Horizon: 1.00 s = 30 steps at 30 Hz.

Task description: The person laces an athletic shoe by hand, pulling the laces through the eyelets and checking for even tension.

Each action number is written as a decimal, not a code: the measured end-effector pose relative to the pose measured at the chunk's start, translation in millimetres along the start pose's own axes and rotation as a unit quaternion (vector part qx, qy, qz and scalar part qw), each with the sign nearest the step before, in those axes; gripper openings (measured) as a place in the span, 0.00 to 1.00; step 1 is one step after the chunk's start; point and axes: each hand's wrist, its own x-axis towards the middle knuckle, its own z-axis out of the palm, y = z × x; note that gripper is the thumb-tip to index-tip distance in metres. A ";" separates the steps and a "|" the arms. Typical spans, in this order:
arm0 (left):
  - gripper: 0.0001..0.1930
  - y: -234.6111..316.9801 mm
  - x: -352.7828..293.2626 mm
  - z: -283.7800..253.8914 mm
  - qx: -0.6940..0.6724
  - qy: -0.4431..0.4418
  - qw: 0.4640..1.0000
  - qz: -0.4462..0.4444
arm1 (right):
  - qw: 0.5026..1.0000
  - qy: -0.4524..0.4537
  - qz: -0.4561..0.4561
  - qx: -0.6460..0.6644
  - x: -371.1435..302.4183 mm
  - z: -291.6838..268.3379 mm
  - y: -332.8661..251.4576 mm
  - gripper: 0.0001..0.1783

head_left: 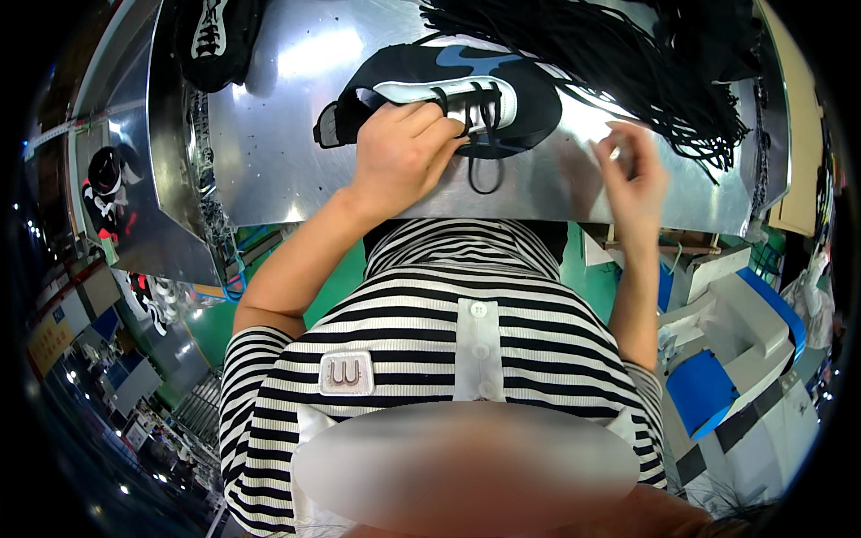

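On the metal worktop lies a dark sneaker (538, 99) with a blue side marking, a pale eyelet panel and its toe to the right. A black shoelace (487, 184) runs through its eyelets, and one loop hangs toward the near edge. My left hand (405, 154) is closed over the shoe's opening, its thumb and fingers pinched on the lace beside the eyelets. Apart from the shoe, to its right, my right hand (635, 170) is raised with curled fingers. Motion smears it, and whether its fingertips hold anything is unclear.
A large bundle of black shoelaces (628, 72) spreads across the far right of the worktop (296, 179). Another black shoe (211, 45) stands at the far left. More shoes (108, 184) sit lower on the left, and a grey-and-blue machine (735, 341) is at the right.
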 end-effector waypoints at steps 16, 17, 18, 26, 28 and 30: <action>0.10 -5.1 -2.7 6.2 0.015 0.030 0.997 0.069 | 0.968 -0.190 -0.159 -0.043 45.8 76.3 -49.7 0.11; 0.10 -5.6 -0.7 5.0 0.014 0.018 0.997 0.070 | 0.972 -0.176 -0.156 -0.010 47.9 77.7 -45.1 0.12; 0.09 -6.1 1.7 4.5 0.012 0.015 0.997 0.074 | 0.974 -0.161 -0.155 0.023 51.5 77.8 -41.4 0.12; 0.09 -5.8 15.0 0.0 -0.020 -0.010 0.995 0.098 | 0.927 0.071 -0.223 0.293 86.7 -22.5 -97.3 0.07; 0.13 -11.5 8.9 -1.0 -0.023 -0.035 0.996 0.081 | 0.937 -0.025 -0.192 0.292 81.1 8.4 -67.1 0.08; 0.17 -10.7 9.6 -2.4 -0.064 -0.047 0.996 0.032 | 0.931 -0.107 -0.109 0.331 60.7 39.2 -51.5 0.11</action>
